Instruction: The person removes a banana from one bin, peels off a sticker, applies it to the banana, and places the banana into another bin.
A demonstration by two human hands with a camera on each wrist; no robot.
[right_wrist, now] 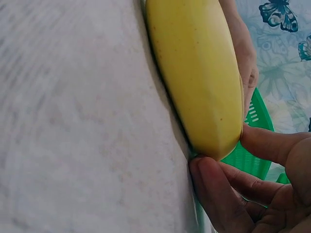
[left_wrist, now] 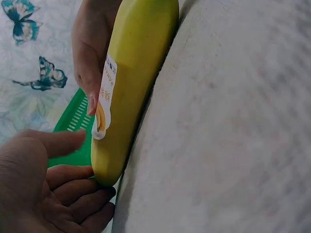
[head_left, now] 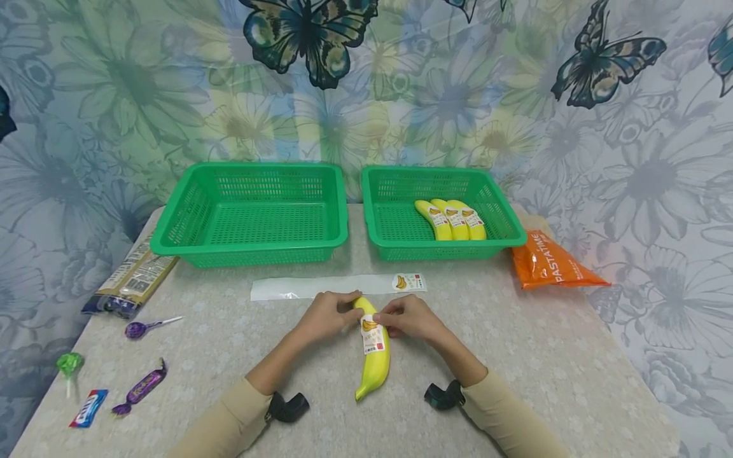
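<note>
A yellow banana [head_left: 375, 356] lies lengthwise on the table [head_left: 515, 356], stem end toward me. A white label [head_left: 371, 334] with a banana picture sits across its upper half. My left hand [head_left: 342, 312] grips the far end from the left; in the left wrist view its fingers [left_wrist: 68, 174] curl under the banana's tip [left_wrist: 109, 165]. From the right, my right hand [head_left: 386, 317] pinches the banana, its fingers [right_wrist: 218, 194] against the fruit [right_wrist: 199, 77], one finger on the label's edge [left_wrist: 103, 97].
A white backing strip [head_left: 321, 287] with one sticker lies just beyond my hands. Behind stand two green baskets: the left one [head_left: 252, 245] holds nothing, the right one [head_left: 504, 238] holds three labelled bananas [head_left: 452, 219]. An orange pasta bag [head_left: 550, 264] lies right; a packet [head_left: 132, 280], lollipops and candies [head_left: 140, 388] lie left.
</note>
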